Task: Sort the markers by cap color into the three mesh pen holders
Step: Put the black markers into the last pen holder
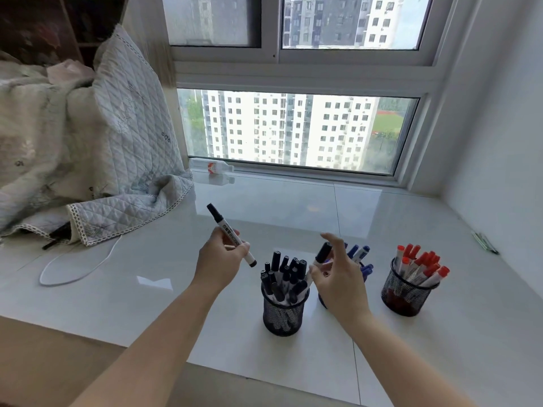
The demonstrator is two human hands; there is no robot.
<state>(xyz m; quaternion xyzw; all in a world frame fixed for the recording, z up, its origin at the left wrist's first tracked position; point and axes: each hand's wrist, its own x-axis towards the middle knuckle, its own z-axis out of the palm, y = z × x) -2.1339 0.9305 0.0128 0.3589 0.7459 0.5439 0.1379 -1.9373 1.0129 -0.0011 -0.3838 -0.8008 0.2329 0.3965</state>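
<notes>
Three black mesh pen holders stand in a row on the white sill. The left holder (282,317) is full of black-capped markers. The middle holder (323,302), mostly hidden behind my right hand, holds blue-capped markers (360,254). The right holder (407,298) holds red-capped markers. My left hand (219,259) grips a black-capped marker (230,235) by its lower body, cap pointing up and away, left of the holders. My right hand (338,274) pinches another black-capped marker (318,258) just above the gap between the left and middle holders.
A quilted blanket (97,160) lies heaped at the left, with a white cable (76,271) looping out from under it. A plastic bottle (211,168) lies by the window. A small green item (484,243) rests at the far right by the wall.
</notes>
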